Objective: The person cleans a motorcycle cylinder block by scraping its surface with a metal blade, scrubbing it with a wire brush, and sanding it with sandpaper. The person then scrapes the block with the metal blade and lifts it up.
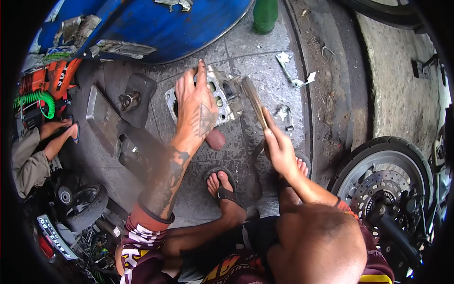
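My left hand lies over a grey metal engine casting on the floor, its fingers reaching to the far edge and holding it. The hand hides part of the casting's openings; the thumb is hard to make out. In my right hand is a brush with a wooden handle, its far end against the casting's right side. A rounded reddish-brown thing sits just below the casting, near my left wrist.
A blue drum and green bottle stand beyond the casting. Metal brackets lie right of it. Leftward are a metal tray and another person's legs. A motorcycle wheel stands at lower right. My sandalled foot is nearby.
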Demonstrator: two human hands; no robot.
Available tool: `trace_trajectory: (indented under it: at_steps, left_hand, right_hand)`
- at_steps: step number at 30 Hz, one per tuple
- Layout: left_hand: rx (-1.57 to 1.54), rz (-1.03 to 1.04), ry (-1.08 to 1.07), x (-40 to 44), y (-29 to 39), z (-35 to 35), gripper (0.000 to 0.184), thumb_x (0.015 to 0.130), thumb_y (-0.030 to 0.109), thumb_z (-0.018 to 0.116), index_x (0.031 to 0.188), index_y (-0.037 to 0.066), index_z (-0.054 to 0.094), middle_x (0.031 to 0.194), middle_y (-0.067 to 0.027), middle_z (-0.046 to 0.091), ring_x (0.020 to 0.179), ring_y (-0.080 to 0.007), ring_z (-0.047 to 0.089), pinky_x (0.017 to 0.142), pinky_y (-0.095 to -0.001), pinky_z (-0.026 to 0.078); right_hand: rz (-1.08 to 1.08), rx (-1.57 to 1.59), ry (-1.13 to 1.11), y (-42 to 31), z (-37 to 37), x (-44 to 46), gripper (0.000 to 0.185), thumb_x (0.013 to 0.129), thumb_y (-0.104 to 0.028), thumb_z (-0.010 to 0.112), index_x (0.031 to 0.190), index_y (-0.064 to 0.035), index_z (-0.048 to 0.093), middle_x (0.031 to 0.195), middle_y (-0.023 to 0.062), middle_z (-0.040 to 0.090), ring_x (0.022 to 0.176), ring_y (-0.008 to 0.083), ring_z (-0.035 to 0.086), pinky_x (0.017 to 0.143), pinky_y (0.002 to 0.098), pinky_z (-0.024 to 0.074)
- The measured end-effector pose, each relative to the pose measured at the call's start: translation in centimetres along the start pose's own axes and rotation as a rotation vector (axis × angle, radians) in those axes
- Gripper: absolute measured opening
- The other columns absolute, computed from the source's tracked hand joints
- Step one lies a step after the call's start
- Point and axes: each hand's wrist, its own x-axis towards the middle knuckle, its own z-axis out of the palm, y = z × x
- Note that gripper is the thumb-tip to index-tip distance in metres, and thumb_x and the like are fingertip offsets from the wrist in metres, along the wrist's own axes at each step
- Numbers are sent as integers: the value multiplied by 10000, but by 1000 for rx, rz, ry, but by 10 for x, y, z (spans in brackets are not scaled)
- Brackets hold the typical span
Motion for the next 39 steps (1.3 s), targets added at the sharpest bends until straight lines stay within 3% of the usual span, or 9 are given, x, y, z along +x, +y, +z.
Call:
trace_trajectory:
  at_steps: [8, 11, 14, 20, 26, 32, 35, 37, 39]
  left_hand:
    - [28, 11, 8, -2, -5, -2, 527, 953, 55, 456, 1463, -47, 372, 1301, -235, 475, 1191, -391, 463, 1051, -453, 365]
    - [-7, 52, 16, -4, -6, -4, 613, 845, 18, 531, 1427, -102, 380, 1224, -246, 488, 1122, -408, 467, 1026, -471, 362]
    - [-11, 24, -11, -7, -4, -7, 581, 903, 40, 487, 1458, -74, 355, 1258, -239, 480, 1151, -398, 466, 1040, -457, 362]
    - [-19, 52, -35, -8, -8, -11, 587, 941, 51, 457, 1499, -45, 303, 1317, -248, 468, 1221, -407, 452, 1084, -456, 338]
    - [-56, 109, -149, -6, -8, -21, 625, 946, 63, 436, 1525, -43, 228, 1356, -276, 443, 1270, -428, 425, 1119, -466, 310]
    - [-40, 366, -362, -1, -12, -40, 630, 957, 88, 439, 1534, -20, 213, 1442, -268, 394, 1384, -440, 334, 1200, -500, 207]
    - [72, 611, -543, 7, -12, -60, 637, 961, 100, 455, 1539, -4, 209, 1480, -262, 366, 1417, -429, 304, 1201, -507, 205]
    - [175, 673, -617, 6, -13, -65, 687, 963, 187, 500, 1547, 2, 189, 1540, -258, 290, 1466, -421, 217, 1204, -524, 172]
    - [120, 464, -327, -4, -8, -70, 766, 949, 274, 545, 1553, -3, 163, 1587, -246, 202, 1487, -419, 151, 1206, -529, 128]
  right_hand:
    - [48, 127, 29, -12, 26, 86, 472, 1033, -223, 427, 1472, -47, 419, 1436, 202, 512, 1352, 265, 480, 1099, 322, 353]
    - [76, 86, 3, -8, 17, 35, 475, 1032, -182, 428, 1487, -51, 396, 1468, 191, 480, 1377, 273, 446, 1125, 327, 324]
    - [133, 108, -62, -2, 3, -15, 479, 1032, -151, 423, 1499, -52, 380, 1489, 177, 462, 1393, 269, 426, 1136, 328, 309]
    - [-99, -34, 82, -6, 36, 102, 468, 1012, -264, 456, 1469, -164, 452, 1365, 239, 547, 1304, 374, 502, 1091, 378, 381]
    - [-40, -105, 142, -41, -10, 104, 472, 1016, -255, 464, 1475, -147, 442, 1288, 214, 621, 1163, 348, 624, 1006, 384, 462]
    - [483, 285, 80, -35, -33, 5, 486, 1035, -259, 458, 1488, -87, 422, 1419, 161, 549, 1306, 222, 519, 1072, 322, 381]
    - [167, 188, 128, -3, -34, -9, 485, 1036, -269, 463, 1487, -98, 425, 1442, 160, 527, 1355, 230, 470, 1101, 325, 349]
    - [194, 142, 114, -4, -40, -9, 482, 1036, -271, 466, 1484, -99, 429, 1429, 169, 536, 1345, 251, 485, 1097, 334, 358]
    - [186, 105, 101, -8, -43, -7, 473, 1035, -262, 469, 1482, -110, 434, 1430, 175, 532, 1347, 269, 484, 1093, 339, 366]
